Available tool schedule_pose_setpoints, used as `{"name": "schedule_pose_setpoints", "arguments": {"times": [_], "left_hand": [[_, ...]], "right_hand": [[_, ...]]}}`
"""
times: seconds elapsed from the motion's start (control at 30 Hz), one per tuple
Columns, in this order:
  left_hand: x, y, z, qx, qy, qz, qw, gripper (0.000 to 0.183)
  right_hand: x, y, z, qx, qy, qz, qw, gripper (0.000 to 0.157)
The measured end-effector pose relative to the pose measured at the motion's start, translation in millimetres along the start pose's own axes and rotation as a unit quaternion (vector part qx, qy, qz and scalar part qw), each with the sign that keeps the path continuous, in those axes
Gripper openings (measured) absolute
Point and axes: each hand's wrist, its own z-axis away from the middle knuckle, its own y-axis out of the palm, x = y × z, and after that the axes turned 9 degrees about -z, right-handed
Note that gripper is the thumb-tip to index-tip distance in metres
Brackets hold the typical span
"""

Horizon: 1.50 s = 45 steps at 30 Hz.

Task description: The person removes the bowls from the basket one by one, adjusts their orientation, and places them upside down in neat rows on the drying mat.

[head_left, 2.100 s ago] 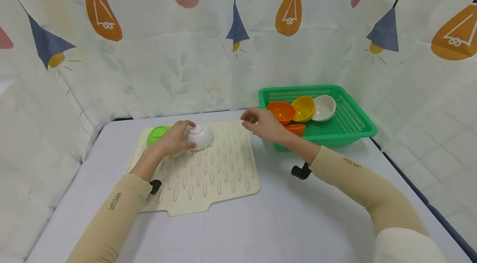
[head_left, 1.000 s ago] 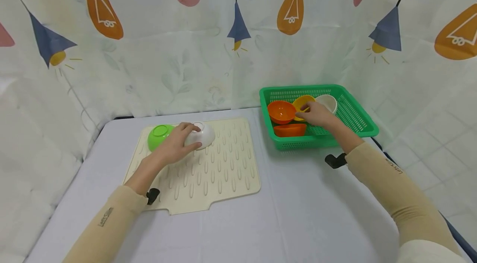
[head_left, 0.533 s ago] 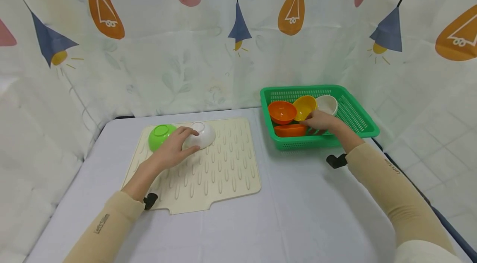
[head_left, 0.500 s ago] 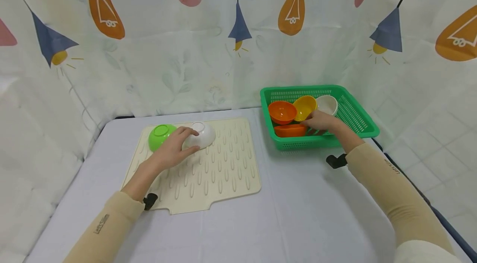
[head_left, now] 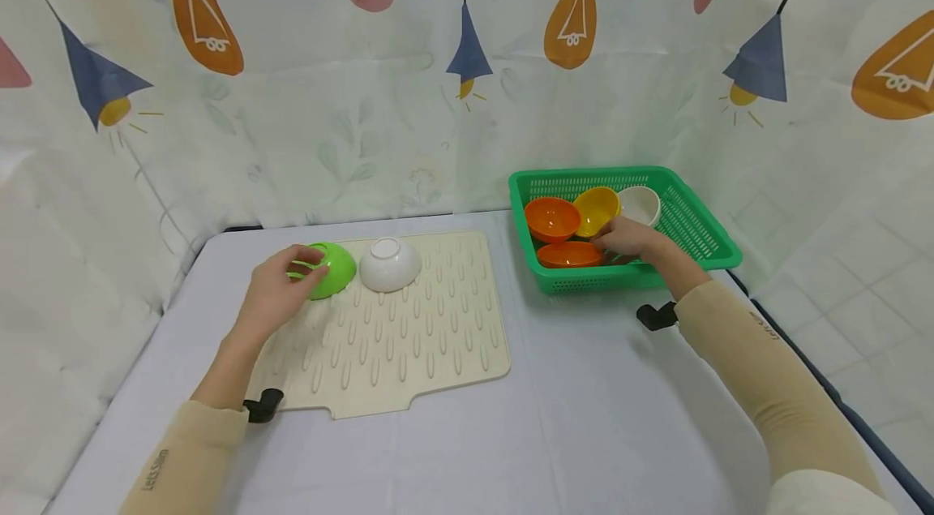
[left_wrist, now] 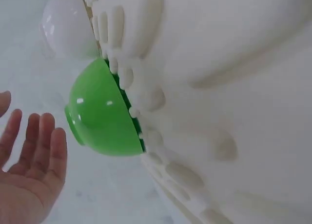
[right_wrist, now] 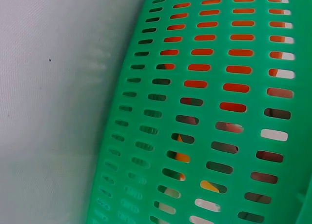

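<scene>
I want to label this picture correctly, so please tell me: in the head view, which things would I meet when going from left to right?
Left hand, green bowl, overturned white bowl, far orange bowl, yellow bowl, white bowl in the green basket.

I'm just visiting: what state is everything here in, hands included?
Mat: lying flat
Green bowl: upside down
Mat's white bowl: upside down
Basket: upright, holding bowls
Rear orange bowl: open side up
Yellow bowl: tilted
Basket's white bowl: tilted
Front orange bowl: tilt unclear
Left hand: open, empty
Right hand: inside basket, grip unclear
</scene>
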Motion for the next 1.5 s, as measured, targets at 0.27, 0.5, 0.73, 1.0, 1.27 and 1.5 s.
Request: {"name": "schedule_pose_setpoints", "arguments": {"times": [0.27,0.5,0.73,1.0,1.27,1.5], "left_hand": [[45.5,-36.2,4.9,0.082,-0.218,0.004,0.9726,0.07],[75.8,-47.0,8.2,0.203,-0.245,0.008,0.9479,0.071],[84.3,-39.4,7.5,0.208,-0.206,0.004,0.9563,0.055],[88.7,-42.8,7.7,0.215,-0.178,0.014,0.9602,0.057],[86.9,-46.2,10.3,0.213,-0.171,0.018,0.9617,0.058],[86.6,-43.5,9.2,0.207,-0.164,0.011,0.9643,0.057]], "right_hand": [[1,-0.3,-1,0.005,0.007,-0.003,1.0,0.04],[-3,-0.1,-6,0.002,0.018,0.0,1.0,0.042],[-4,0.4,-7,0.001,0.018,-0.016,1.0,0.044],[-1,-1.1,-2,-0.008,0.013,-0.025,1.0,0.045],[2,-10.8,3,-0.014,0.016,-0.035,0.999,0.047],[9,-22.5,16,-0.024,0.006,-0.063,0.998,0.047]]}}
